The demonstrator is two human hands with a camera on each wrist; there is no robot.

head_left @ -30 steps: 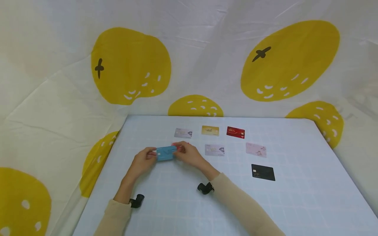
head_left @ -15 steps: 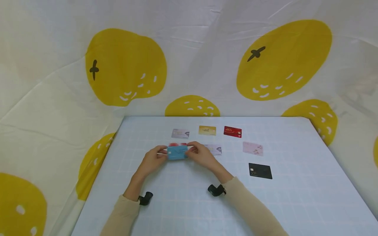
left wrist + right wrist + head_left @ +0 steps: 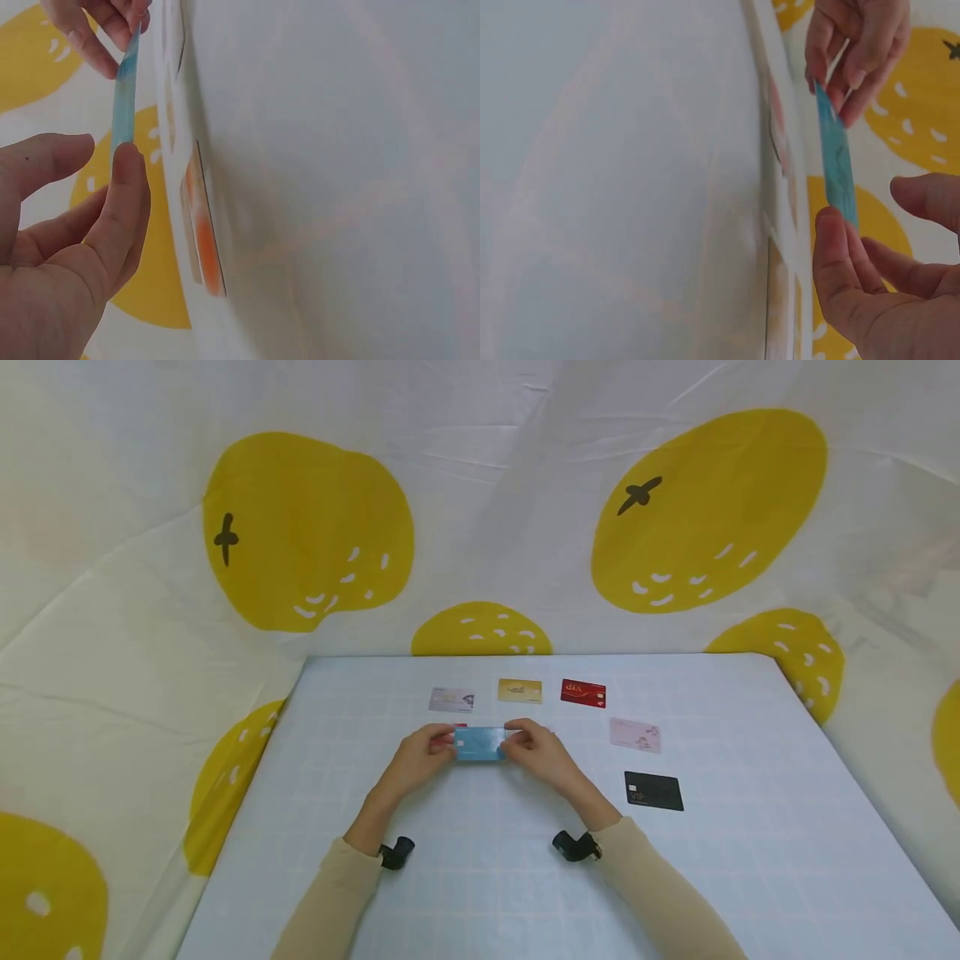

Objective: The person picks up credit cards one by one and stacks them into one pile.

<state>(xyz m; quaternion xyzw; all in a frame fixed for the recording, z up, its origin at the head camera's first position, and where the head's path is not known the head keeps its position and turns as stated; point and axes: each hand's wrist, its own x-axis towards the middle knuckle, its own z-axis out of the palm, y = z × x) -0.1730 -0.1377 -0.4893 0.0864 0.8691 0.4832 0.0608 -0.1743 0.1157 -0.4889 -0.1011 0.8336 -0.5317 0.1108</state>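
A light blue plastic card (image 3: 480,744) is held up off the table between both hands, its broad face toward the head camera. The left hand (image 3: 422,758) pinches its left end. At the right end, the right hand (image 3: 545,758) grips it with fingertips. In the left wrist view, the card (image 3: 125,97) appears nearly edge-on, with the left hand (image 3: 82,232) at its near end. The right wrist view has the card (image 3: 835,157) running from the right hand (image 3: 877,285) to the left. A card with red on it (image 3: 206,240) lies behind, mostly hidden in the head view.
On the white table (image 3: 480,877) lie a grey-white card (image 3: 452,699), a gold card (image 3: 520,690), a red VIP card (image 3: 583,692), a pink card (image 3: 635,735) and a black VIP card (image 3: 654,791). A cloth with yellow fruit (image 3: 307,531) hangs behind.
Both hands have carried the blue card to the right and levelled it. They now cover most of the red card and the second grey-white card. The head view has shifted slightly.
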